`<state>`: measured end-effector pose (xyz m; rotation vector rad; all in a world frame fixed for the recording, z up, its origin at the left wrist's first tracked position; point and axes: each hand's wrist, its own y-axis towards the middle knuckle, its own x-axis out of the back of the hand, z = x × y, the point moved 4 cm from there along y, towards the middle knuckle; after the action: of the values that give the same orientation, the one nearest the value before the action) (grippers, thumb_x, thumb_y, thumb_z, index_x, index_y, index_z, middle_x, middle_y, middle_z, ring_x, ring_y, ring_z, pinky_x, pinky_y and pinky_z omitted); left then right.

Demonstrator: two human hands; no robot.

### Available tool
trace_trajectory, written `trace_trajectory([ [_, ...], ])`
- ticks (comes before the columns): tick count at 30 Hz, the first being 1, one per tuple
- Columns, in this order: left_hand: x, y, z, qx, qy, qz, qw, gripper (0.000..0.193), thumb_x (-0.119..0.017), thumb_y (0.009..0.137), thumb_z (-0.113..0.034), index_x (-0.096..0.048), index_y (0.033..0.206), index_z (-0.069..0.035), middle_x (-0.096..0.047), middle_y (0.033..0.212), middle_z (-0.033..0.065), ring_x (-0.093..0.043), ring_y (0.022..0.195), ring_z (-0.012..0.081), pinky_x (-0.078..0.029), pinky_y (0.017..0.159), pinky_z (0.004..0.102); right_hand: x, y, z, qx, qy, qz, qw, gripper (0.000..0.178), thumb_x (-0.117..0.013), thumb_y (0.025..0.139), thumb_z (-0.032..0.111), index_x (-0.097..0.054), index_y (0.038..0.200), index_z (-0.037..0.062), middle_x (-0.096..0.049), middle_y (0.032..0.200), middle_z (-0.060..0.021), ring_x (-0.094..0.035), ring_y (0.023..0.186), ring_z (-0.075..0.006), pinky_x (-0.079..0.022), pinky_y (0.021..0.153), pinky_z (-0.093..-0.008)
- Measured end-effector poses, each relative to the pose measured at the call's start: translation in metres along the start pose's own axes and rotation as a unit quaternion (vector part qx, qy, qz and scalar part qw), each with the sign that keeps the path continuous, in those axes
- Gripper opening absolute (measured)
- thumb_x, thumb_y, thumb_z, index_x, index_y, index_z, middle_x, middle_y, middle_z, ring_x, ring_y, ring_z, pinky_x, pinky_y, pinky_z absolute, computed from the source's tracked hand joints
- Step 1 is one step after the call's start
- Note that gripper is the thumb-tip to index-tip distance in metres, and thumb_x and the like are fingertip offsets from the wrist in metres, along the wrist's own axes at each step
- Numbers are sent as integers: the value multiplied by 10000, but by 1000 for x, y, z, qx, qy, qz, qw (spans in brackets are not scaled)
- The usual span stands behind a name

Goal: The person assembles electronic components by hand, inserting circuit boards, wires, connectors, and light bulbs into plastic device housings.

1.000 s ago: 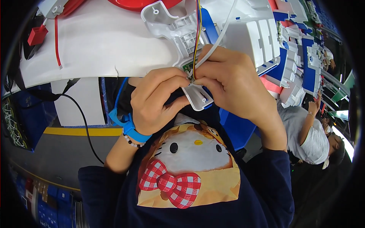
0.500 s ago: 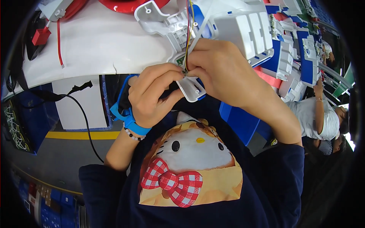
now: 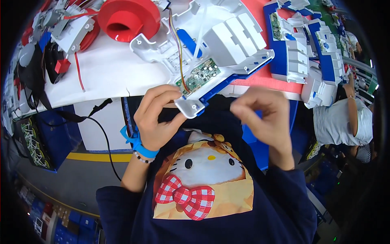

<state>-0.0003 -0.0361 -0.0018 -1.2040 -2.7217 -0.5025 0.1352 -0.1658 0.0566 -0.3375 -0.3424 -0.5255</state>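
Note:
My left hand [image 3: 156, 116] grips the near end of a white plastic housing [image 3: 162, 57] with a blue edge, its fingers on top and its thumb below. Inside the housing lies a green circuit board [image 3: 205, 74]. Red, yellow and dark wires [image 3: 177, 38] run to the board's left end, close to my left fingertips. A pale strap or tube [image 3: 200, 36] crosses the open shell. My right hand [image 3: 266, 116] is off the housing, to its right, slightly blurred, with fingers curled toward the thumb. Nothing shows in it.
A red round hollow part [image 3: 129, 20] stands at the back of the white table [image 3: 105, 77]. A red strip [image 3: 79, 71] and loose parts lie on the left. More white and blue housings [image 3: 284, 53] line the right side. Beyond them is another person [image 3: 339, 122].
My right hand has let go of the wire end at the board and moved right, away from the housing. The board is now uncovered. My left hand has kept its grip.

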Motion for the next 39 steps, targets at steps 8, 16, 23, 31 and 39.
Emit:
trace_trajectory([
  [8,24,-3,-13,-8,11,131,991,459,-742,538,-14,-504,930,18,-462,1002,127,-513,879,182,-426,735,262,-69,-11,-36,-234,597,119,758,409,-511,824,233,-405,1108,-43,-520,1012,-134,-546,869,-196,-498,676,-307],
  [16,25,-16,-6,403,-344,85,844,510,-502,770,-134,-307,1221,-1,-375,1180,127,-509,958,207,-465,752,305,-81,10,-44,-292,478,41,827,333,-568,744,12,-455,1057,14,-545,999,-101,-542,912,-186,-464,744,-330],
  [23,23,27,-18,557,-206,217,775,354,-492,747,-159,-488,1058,8,-559,905,72,-563,803,141,-494,658,280,-82,17,-43,-282,418,44,862,322,-586,714,37,-480,1018,27,-568,928,-78,-555,810,-151,-447,619,-271],
  [31,7,43,-14,578,-70,340,739,326,-530,717,-34,-463,1031,19,-541,912,69,-569,761,120,-523,585,240,-87,17,-38,-315,428,69,844,319,-595,698,27,-488,999,21,-566,918,-65,-548,797,-133,-438,615,-263],
  [39,12,43,-12,579,-93,327,741,292,-550,707,-58,-519,983,35,-573,855,80,-582,727,133,-511,592,232,-90,21,-40,-264,462,-1,847,200,-609,669,96,-521,834,25,-527,684,-15,-474,566,-65,-376,461,-205],
])
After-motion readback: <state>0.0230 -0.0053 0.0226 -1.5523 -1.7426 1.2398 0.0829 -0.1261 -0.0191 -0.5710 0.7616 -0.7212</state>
